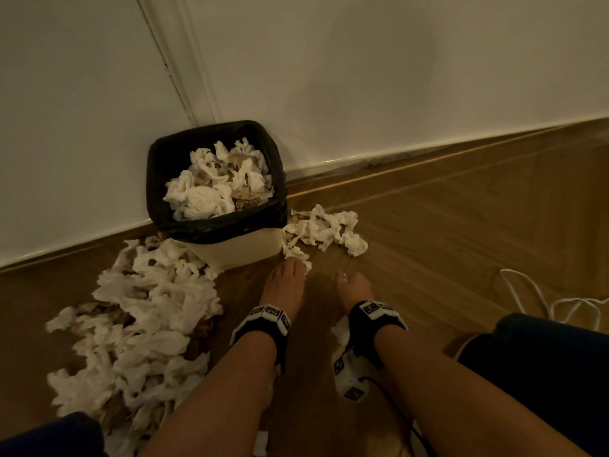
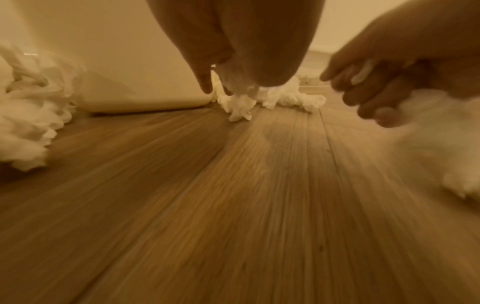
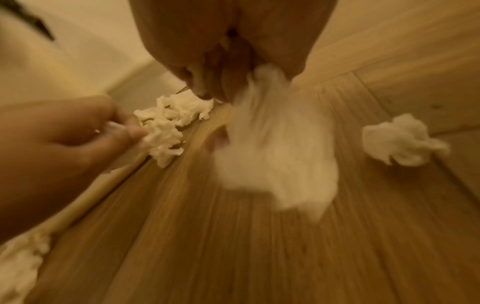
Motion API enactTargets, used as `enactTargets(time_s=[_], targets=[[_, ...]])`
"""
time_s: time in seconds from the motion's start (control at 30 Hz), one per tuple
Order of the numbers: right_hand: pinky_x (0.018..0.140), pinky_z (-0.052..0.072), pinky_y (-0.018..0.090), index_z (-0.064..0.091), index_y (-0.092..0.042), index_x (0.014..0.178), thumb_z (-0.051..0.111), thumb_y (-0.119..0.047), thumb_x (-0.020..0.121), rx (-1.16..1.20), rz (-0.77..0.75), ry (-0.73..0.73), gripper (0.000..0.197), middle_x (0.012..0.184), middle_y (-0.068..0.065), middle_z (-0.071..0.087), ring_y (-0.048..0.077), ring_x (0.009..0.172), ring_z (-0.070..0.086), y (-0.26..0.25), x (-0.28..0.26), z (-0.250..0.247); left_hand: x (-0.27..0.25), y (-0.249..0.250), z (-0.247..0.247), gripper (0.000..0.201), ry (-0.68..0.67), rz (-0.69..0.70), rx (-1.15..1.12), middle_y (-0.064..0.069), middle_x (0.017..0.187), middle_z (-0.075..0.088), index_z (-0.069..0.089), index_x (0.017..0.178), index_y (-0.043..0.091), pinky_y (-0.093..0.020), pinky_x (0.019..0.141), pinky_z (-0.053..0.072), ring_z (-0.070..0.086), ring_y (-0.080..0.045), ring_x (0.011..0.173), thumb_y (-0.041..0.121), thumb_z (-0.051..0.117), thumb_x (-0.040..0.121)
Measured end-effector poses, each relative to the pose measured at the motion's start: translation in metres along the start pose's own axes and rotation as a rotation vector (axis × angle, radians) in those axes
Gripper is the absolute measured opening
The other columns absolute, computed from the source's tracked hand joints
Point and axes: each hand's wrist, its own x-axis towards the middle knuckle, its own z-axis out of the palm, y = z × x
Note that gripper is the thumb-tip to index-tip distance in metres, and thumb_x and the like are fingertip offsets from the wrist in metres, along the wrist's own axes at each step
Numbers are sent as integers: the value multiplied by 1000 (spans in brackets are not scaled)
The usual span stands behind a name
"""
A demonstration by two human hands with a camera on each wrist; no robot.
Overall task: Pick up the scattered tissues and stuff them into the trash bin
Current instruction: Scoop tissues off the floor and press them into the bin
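A cream trash bin (image 1: 237,250) with a black liner stands against the wall, heaped with crumpled white tissues (image 1: 211,186). A large pile of tissues (image 1: 141,324) lies on the floor to its left, a smaller pile (image 1: 324,230) to its right. My left hand (image 1: 291,263) reaches to the near end of the small pile, and its fingers pinch a tissue (image 2: 240,107) that touches the floor. My right hand (image 1: 349,280) is beside it and grips a bunch of tissue (image 3: 278,156), which hangs blurred below the palm. One loose tissue ball (image 3: 402,144) lies to the right.
The floor is wood planks (image 1: 445,225), bare between the two piles. A white wall and baseboard (image 1: 395,153) run behind the bin. A white cable (image 1: 527,298) loops on the floor at the right. My knees in dark cloth (image 1: 543,364) frame the bottom corners.
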Motion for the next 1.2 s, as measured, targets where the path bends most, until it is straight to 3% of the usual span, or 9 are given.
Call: enactTargets(time_s=[0.17,0.3,0.43,0.57,0.67,0.8,0.97,1.1,1.2], targets=[[83,44,32,63,-1,109,31,-23,101,82,3,17,40,115,18,62,33,106,58,5,6,-3,16,2,-11,28,17,50,-126,-10,121,52,43,118,14,-29,90,36,50,-23,106,7,43,90],[78,40,30,63,-4,107,33,-21,100,102,18,17,36,115,17,62,32,105,57,11,8,-6,24,-3,-6,49,102,40,-50,-9,147,30,33,138,18,-37,109,29,32,-25,134,6,44,92],[79,44,31,65,-4,102,33,-22,100,68,3,26,37,112,17,63,33,103,59,18,9,-8,25,0,-4,44,192,-3,-63,-6,149,22,37,136,25,-41,102,36,29,-30,133,33,45,93],[75,41,28,64,-1,105,31,-25,101,87,38,71,41,111,19,64,33,101,60,26,10,-10,33,6,6,63,43,62,15,0,153,5,25,140,43,-51,111,22,5,-32,141,65,41,84],[73,39,27,65,-2,103,33,-28,101,96,41,106,41,108,18,65,33,100,60,30,12,-10,38,16,12,65,-69,12,38,0,152,3,26,136,49,-53,110,19,4,-36,140,72,44,77],[82,45,34,66,-5,102,31,-31,100,69,36,131,44,108,17,65,33,100,60,29,13,-10,32,28,22,43,-135,-20,60,-7,144,20,44,129,31,-42,99,36,23,-32,130,44,51,89],[78,45,32,62,-8,99,36,-27,98,154,38,116,32,107,15,65,32,98,60,23,9,-8,22,24,25,37,-222,-88,39,-13,135,34,41,130,13,-35,98,37,32,-30,124,9,38,93],[70,48,30,56,-26,89,43,-20,89,204,62,46,14,101,8,65,27,89,63,12,-4,-7,15,14,12,47,-273,-149,-133,-17,138,31,33,136,14,-36,102,35,34,-32,125,0,34,91],[69,46,28,59,-23,94,46,-17,88,248,64,28,15,106,8,65,26,91,62,-4,-18,-12,12,10,-7,59,-281,-163,-301,-17,145,33,17,147,16,-38,106,34,40,-31,129,2,37,93]])
